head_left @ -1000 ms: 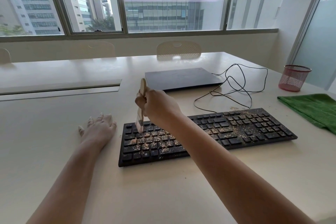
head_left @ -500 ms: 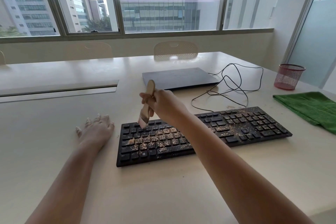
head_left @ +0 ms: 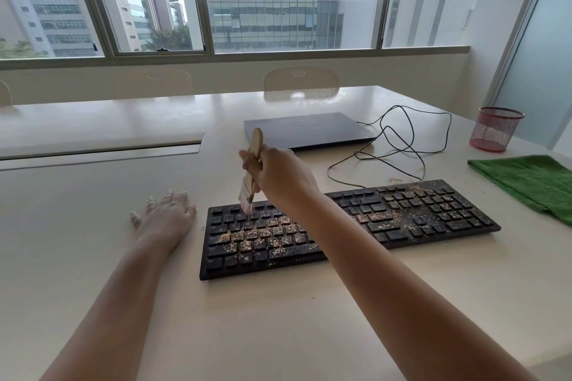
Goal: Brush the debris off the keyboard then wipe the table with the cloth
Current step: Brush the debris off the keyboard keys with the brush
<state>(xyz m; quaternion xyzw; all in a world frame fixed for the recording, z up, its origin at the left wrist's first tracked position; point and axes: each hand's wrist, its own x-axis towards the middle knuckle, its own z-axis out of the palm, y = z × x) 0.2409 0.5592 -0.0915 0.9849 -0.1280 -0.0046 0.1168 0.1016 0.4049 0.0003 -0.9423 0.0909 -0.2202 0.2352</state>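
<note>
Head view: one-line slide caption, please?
Right hand holds brush on debris-strewn keyboard; left hand flat on table.

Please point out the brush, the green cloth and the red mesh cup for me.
brush (head_left: 256, 141): head view, on the wooden handle above the hand.
green cloth (head_left: 535, 181): head view, mid-fabric.
red mesh cup (head_left: 494, 131): head view, on its mesh wall.

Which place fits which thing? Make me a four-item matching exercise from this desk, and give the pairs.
Things:
1. green fabric cloth
2. red mesh cup
3. wooden-handled brush
4. closed dark laptop

Places:
A. behind the keyboard
B. in the right hand
C. at the table's right edge, beside the keyboard
D. far right, beyond the cloth

Pairs: 1-C, 2-D, 3-B, 4-A
</note>
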